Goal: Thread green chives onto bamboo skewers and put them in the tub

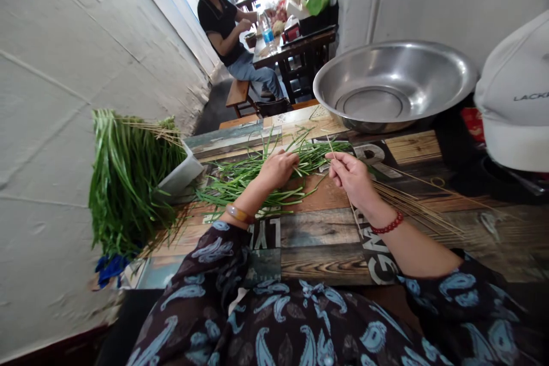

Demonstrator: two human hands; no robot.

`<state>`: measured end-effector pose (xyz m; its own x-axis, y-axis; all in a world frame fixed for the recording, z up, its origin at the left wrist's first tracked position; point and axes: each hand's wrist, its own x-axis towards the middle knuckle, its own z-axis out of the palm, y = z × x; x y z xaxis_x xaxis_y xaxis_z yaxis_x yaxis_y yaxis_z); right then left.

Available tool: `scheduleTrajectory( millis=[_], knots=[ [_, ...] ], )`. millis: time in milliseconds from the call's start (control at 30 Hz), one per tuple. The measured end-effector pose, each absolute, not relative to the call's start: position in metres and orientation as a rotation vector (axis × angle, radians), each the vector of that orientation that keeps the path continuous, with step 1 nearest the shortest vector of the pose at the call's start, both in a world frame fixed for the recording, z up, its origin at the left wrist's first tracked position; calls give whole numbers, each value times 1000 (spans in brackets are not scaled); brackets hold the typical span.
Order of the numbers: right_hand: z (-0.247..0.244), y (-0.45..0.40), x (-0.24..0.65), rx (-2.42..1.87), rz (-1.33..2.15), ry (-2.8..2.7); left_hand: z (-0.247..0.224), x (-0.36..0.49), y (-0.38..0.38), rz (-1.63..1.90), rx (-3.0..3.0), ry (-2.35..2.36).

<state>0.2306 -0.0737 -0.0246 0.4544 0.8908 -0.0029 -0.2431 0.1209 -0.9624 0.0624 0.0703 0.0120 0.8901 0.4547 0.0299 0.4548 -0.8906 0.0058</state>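
Loose green chives point(234, 180) lie spread across the middle of the patterned table. My left hand point(277, 170) is over them, its fingers curled closed on some chives; how many stalks is hidden. A thin bamboo skewer point(355, 214) slants through the pinched fingers of my right hand point(350, 176), its tip pointing up and away from me. Beneath and right of that hand, several more bamboo skewers point(418, 209) lie on the tabletop. At the left, skewered chives point(124, 177) hang over a white container point(182, 174), their skewers side by side along the top.
A wide steel basin point(394, 83) stands at the table's far right, with a white cap point(514, 94) beside it. Blue material point(110, 270) shows under the hanging chives. Farther back, a person point(231, 28) sits at another table with a water bottle point(267, 33) on it.
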Motion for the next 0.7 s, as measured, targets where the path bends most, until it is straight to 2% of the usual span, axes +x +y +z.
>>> scheduleTrajectory(
  millis=[100,200,367,533,700],
  knots=[
    [-25,-73,232,-1155,927,-686,6,60,69,19,-3068,-692],
    [-25,-73,234,-1159,926,-671,6,56,78,-93,-3136,-752],
    [-24,-74,236,-1160,936,-671,19,41,100,-481,-3173,-1066],
    [-25,-76,235,-1168,925,-697,32,20,108,-1011,-3266,-1212],
    [-26,-76,240,-1150,884,-680,49,12,112,-1321,-3013,-1268]
  ],
)
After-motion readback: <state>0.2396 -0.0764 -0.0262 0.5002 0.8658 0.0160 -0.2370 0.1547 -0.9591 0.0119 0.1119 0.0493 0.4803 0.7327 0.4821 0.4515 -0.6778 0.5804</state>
